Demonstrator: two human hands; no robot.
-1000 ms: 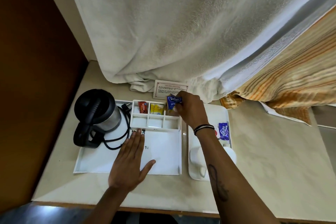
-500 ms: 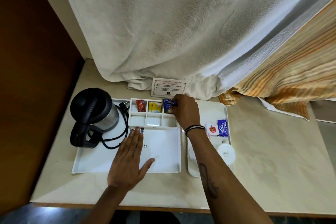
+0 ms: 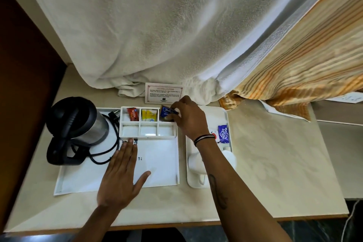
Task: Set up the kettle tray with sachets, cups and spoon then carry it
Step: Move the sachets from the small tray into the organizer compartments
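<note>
- Against the frame half a second ago, little differs: your right hand (image 3: 189, 119) remains at the far right compartment of the sachet holder (image 3: 147, 123), the blue tea sachet (image 3: 167, 112) now sitting a touch lower in it; a second ago you held that sachet higher, above the holder.
- Your left hand (image 3: 123, 175) has not shifted from its place on the kettle tray (image 3: 161, 165).
- Around you: the black and steel kettle (image 3: 78, 124) stands on the left part of the tray, its cord (image 3: 106, 155) looped beside it and the plug (image 3: 114, 113) lying behind.
- The holder's far row carries a red sachet (image 3: 132, 114) on the left and a yellow sachet (image 3: 149, 115) in the middle; the near row shows only white.
- A second white tray (image 3: 224, 118) lies just right of the kettle tray; your right forearm crosses it and hides much of the white cup (image 3: 196, 163) on it. A blue-purple sachet (image 3: 223, 134) and a white sachet with a red mark (image 3: 214, 135) lie near your wrist.
- A printed card (image 3: 163, 92) leans behind the holder, under the hanging white towel (image 3: 157, 25); a striped cloth (image 3: 304, 65) hangs to the right.
- Your right hand's fingertips pinch the blue tea sachet, which rests partly inside the compartment.
- Your left hand lies flat, fingers together, thumb spread, palm down on the tray floor, gripping nothing.
</note>
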